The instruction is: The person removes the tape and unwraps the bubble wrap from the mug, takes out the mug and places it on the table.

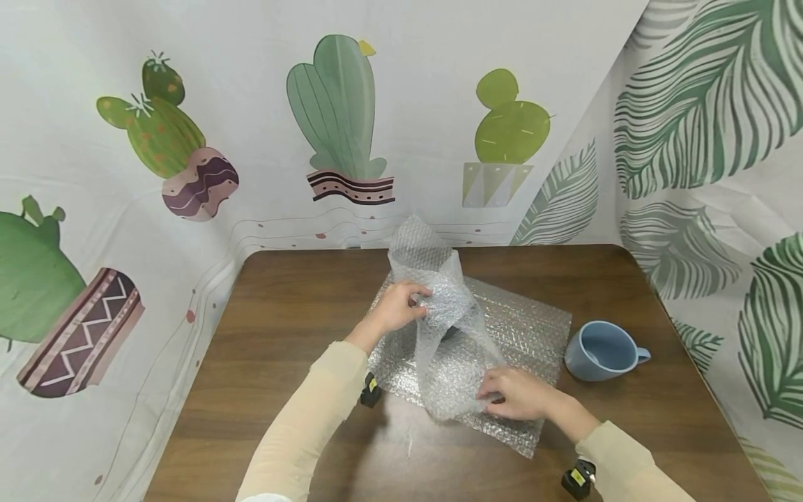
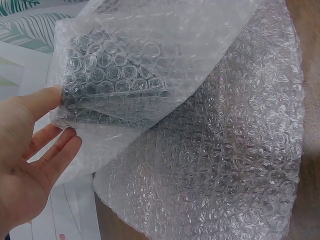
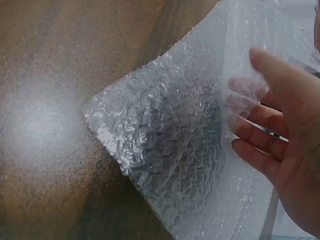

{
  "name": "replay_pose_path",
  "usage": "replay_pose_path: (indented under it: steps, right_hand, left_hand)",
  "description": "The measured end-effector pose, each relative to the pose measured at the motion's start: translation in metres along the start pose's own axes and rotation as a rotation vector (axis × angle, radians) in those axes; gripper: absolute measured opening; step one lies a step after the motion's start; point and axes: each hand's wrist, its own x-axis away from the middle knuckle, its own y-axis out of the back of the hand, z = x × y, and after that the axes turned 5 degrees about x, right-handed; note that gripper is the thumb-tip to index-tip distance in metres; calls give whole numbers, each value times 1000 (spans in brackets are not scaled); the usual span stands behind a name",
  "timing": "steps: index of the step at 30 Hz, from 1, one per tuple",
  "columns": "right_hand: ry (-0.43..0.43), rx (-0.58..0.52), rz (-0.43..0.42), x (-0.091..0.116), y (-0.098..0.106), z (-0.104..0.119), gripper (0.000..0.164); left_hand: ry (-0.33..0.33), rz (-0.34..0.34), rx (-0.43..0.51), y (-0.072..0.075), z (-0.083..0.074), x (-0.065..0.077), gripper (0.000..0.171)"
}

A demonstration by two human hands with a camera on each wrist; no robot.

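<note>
A strip of clear bubble wrap [image 1: 439, 390] crosses a flat bubble wrap sheet [image 1: 523, 317] on the table. Its far part is folded over a dark bundle [image 2: 115, 80], blurred by the layers so its kind cannot be told. My left hand [image 1: 398, 307] pinches the bundle's end; in the left wrist view the thumb lies above and the fingers below. Toward the near right, my right hand [image 1: 517, 394] holds the loose edge of the strip. In the right wrist view one fingertip of the right hand [image 3: 285, 130] shows through the film.
Right of the sheet stands a blue mug [image 1: 601, 352], upright, handle to the right. The brown wooden table [image 1: 282, 362] meets a wall cloth [image 1: 433, 104] printed with cacti and leaves at its back. Black wrist devices [image 1: 577, 481] sit beside both forearms.
</note>
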Motion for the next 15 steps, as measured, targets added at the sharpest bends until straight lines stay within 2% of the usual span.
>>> replay_pose_path:
  steps: [9,15]
  right_hand:
    - [-38,-47,58,2,6,6,32]
    - [-41,-103,95,3,8,8,33]
  left_hand:
    - [-4,0,2,-2,3,-2,36]
    - [8,3,2,-2,2,-2,36]
